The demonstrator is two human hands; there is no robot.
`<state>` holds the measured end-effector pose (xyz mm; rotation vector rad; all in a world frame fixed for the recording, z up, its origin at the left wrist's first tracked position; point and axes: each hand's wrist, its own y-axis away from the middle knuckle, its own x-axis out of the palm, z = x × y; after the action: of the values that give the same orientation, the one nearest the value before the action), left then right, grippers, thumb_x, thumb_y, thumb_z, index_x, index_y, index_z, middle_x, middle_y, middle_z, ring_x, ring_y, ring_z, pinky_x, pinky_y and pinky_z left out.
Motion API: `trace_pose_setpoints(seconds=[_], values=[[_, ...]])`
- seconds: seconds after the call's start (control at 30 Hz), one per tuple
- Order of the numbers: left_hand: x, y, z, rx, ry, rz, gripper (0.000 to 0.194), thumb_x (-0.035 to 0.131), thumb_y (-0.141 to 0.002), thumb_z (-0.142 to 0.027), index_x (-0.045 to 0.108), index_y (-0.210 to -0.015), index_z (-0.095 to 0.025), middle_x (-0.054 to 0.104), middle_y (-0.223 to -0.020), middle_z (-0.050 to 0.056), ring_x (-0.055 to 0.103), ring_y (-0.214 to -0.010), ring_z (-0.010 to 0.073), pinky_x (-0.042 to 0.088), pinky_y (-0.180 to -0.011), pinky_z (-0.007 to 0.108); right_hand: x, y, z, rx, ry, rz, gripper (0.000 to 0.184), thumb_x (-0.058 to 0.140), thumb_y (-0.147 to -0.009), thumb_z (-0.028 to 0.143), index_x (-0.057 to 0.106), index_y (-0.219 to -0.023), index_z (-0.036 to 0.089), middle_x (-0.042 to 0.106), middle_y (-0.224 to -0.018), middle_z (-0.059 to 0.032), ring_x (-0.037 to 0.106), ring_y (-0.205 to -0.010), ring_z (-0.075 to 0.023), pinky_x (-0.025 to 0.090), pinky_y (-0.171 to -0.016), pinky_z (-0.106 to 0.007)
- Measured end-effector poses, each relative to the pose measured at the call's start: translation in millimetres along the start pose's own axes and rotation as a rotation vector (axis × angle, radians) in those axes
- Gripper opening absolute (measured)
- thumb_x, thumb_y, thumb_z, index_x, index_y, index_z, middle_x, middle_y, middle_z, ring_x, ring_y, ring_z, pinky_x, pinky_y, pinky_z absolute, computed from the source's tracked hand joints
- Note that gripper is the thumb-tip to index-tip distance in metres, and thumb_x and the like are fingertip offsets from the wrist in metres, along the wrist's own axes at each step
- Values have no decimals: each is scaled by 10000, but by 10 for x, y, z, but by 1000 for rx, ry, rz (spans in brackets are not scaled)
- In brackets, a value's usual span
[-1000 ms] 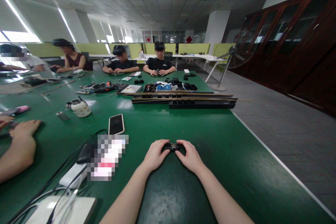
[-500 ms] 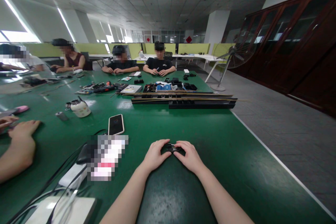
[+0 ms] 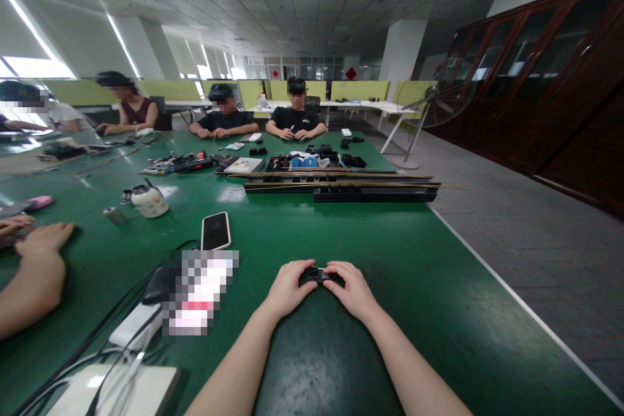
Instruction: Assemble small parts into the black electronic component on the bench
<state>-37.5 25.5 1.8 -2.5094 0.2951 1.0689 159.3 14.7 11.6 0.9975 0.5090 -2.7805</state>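
A small black part (image 3: pixel 320 275) rests on the green table (image 3: pixel 419 273) close in front of me. My left hand (image 3: pixel 288 287) grips its left end with curled fingers. My right hand (image 3: pixel 351 288) pinches its right end in the same way. Most of the part is hidden between my fingertips. Both forearms lie on the table, running back toward me.
A phone (image 3: pixel 215 231) lies to the left, beside cables and white devices (image 3: pixel 136 325). Long black rails (image 3: pixel 341 187) cross the table farther off. A white kettle-like pot (image 3: pixel 149 200) stands at the left. A co-worker's hand (image 3: pixel 43 237) rests at the left edge; other people sit at the far end. A standing fan (image 3: pixel 429 104) is on the floor to the right.
My two hands have drawn slightly closer together on the black part, covering more of it. The co-worker's hand at the left shifted a little.
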Motion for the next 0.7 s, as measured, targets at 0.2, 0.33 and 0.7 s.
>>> trace_pose_setpoints(seconds=[0.2,0.33,0.7], values=[[-7,0,-10,-8,5,3,440,662,-741,-249,546,-1166,-244,623,-1134,50,548,-1057,239,402,-930,397,10,-8,-17,44,-102,-68,177,609,-751,293,648,-918,250,659,-1029,-43,566,-1022,-210,413,-935,-400],[-10,0,-13,-12,15,-1,442,654,-746,-233,539,-1173,-234,615,-1141,56,541,-1067,236,401,-937,395,16,-4,-40,99,-169,-118,171,592,-751,300,643,-904,244,666,-985,-37,584,-975,-202,429,-914,-379],[-25,0,-36,-15,33,-16,414,627,-761,-220,542,-1167,-231,610,-1133,63,542,-1061,235,410,-937,394,6,-10,-83,167,-252,-203,215,557,-769,379,577,-913,220,669,-901,-42,618,-890,-202,470,-865,-374]])
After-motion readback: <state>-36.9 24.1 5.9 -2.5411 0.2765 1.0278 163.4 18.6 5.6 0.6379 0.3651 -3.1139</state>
